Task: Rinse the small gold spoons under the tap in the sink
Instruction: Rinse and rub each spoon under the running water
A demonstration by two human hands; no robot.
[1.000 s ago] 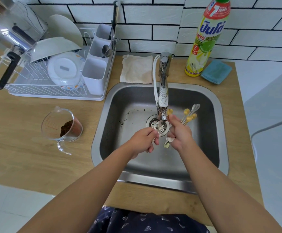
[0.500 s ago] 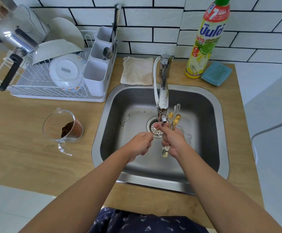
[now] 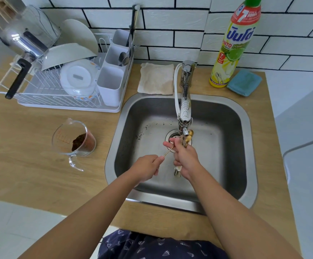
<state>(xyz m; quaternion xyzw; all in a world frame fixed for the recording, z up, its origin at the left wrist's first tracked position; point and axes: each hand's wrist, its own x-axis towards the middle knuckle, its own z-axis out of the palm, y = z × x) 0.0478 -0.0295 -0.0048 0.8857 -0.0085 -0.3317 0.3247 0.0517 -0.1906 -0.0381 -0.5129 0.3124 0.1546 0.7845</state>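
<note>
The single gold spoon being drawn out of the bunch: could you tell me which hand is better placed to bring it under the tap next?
Left. The left hand already pinches that spoon by its handle, while the right hand grips the bunch beneath the tap.

From my seat I see both forearms bare to the elbow, no sleeves, watch or rings on the left hand (image 3: 146,168) or the right hand (image 3: 186,159). At the bottom edge there is dark navy clothing (image 3: 152,245) printed with small pale triangles.
</note>
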